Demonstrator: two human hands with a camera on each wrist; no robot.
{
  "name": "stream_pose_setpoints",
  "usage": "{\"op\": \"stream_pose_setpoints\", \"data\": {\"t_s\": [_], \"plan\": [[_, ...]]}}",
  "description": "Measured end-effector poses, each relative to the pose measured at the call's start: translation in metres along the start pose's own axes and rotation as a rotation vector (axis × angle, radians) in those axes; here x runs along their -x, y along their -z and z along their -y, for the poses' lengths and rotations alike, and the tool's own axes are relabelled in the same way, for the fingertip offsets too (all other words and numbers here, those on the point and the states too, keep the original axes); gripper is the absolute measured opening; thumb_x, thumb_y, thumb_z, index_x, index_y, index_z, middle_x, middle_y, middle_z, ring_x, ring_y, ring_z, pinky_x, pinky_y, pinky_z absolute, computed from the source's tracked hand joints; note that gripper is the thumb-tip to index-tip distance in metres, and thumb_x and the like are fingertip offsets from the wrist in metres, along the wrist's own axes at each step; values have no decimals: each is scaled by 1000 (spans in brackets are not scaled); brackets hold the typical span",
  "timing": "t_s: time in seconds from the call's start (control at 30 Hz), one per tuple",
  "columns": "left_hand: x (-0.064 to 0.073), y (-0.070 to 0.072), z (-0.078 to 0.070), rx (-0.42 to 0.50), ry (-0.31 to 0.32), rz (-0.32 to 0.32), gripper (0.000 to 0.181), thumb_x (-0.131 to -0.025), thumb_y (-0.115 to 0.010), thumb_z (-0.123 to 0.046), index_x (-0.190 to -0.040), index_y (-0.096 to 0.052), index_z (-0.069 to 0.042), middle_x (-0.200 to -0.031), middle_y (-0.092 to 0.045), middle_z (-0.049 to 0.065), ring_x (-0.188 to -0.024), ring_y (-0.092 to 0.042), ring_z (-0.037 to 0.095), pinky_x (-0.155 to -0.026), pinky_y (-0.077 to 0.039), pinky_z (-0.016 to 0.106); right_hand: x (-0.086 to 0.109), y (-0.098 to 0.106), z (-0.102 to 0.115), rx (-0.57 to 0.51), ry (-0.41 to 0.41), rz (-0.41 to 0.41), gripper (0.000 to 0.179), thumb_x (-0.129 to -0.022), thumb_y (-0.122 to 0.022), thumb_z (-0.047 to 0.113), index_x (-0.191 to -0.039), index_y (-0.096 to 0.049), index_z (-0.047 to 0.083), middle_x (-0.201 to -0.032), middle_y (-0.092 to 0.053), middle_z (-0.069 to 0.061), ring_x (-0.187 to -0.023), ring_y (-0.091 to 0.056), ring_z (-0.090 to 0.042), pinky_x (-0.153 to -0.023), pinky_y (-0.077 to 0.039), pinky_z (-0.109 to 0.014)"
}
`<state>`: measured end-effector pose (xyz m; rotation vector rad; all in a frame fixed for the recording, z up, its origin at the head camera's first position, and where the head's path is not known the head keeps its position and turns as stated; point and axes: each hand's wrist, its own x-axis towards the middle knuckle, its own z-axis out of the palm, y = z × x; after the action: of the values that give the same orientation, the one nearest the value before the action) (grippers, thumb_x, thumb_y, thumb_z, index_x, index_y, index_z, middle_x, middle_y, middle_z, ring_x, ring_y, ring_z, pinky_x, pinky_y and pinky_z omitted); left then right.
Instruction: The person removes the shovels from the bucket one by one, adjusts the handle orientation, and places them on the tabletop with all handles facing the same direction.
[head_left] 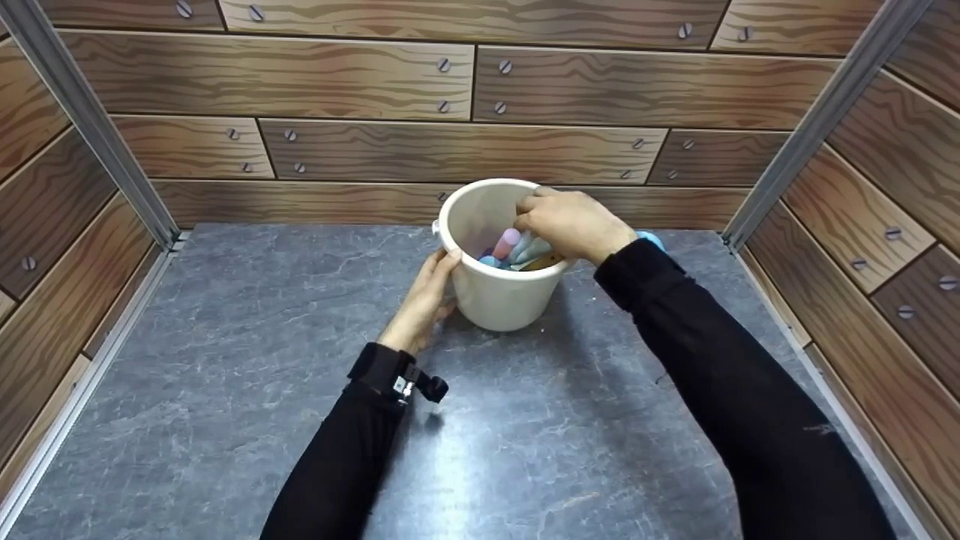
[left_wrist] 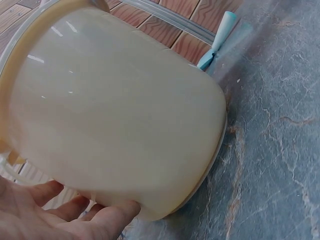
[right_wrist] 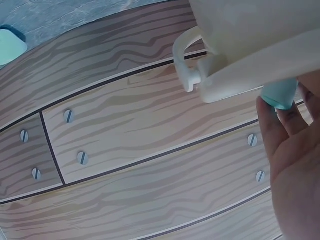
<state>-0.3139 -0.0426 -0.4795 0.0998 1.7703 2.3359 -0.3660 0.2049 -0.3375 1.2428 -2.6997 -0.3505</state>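
Observation:
A cream plastic bucket (head_left: pixel 502 300) stands upright on the grey marbled surface. My left hand (head_left: pixel 424 300) touches its left side, fingertips against the wall and some fingers up at the rim. In the left wrist view, the fingers (left_wrist: pixel 112 215) lie along the lower side of the bucket. My right hand (head_left: pixel 574 221) reaches over the right rim. In the right wrist view, it pinches the mint-green rounded end (right_wrist: pixel 281 94) of a thing whose rest the bucket hides. Inside are a pink cylindrical handle (head_left: pixel 507 241), pale blue-green pieces and a brown piece (head_left: pixel 541 262).
Behind my right wrist lies a light blue thing (head_left: pixel 651 240), mostly covered. The left wrist view has a turquoise-handled tool (left_wrist: pixel 222 32) on the surface beyond the bucket. Wood-patterned walls (head_left: pixel 375 79) with metal corner posts (head_left: pixel 817 112) enclose the surface on three sides.

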Motion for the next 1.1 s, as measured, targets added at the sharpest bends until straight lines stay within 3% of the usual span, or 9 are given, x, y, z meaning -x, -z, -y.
{"op": "stream_pose_setpoints", "data": {"t_s": [0.17, 0.47, 0.77, 1.1], "plan": [[0, 0, 0, 2, 0, -4, 91, -115, -58, -51, -187, -22, -8, -195, -23, 22, -182, -22, 46, -146, -24, 78, 2, 2, -2, -17, -26, 7, 41, -86, -103, 10, -124, -88, 11, -123, -78, -10, -123, -70, -36, -100, -70, -54], [1, 1, 0, -13, -3, 8, 94, -114, -59, -53, -188, -20, -9, -195, -22, 22, -183, -21, 45, -147, -24, 76, 6, 4, -7, 25, -37, -61, 41, -87, -92, -14, -122, -85, 5, -129, -76, -12, -124, -69, -37, -98, -71, -52], [0, 2, 1, -20, -4, 11, 92, -116, -58, -54, -188, -21, -10, -195, -22, 20, -184, -19, 42, -147, -25, 76, 11, 4, -14, -16, -85, -140, 41, -91, -100, 15, -126, -84, 2, -129, -78, -17, -126, -71, -40, -99, -71, -57], [-1, 1, 0, -8, 0, 7, 91, -116, -58, -52, -188, -21, -10, -195, -23, 21, -183, -21, 43, -147, -24, 76, 21, 7, -23, -1, -128, -186, 28, -100, -80, -5, -127, -82, 1, -132, -82, -20, -130, -71, -42, -101, -70, -59]]}}
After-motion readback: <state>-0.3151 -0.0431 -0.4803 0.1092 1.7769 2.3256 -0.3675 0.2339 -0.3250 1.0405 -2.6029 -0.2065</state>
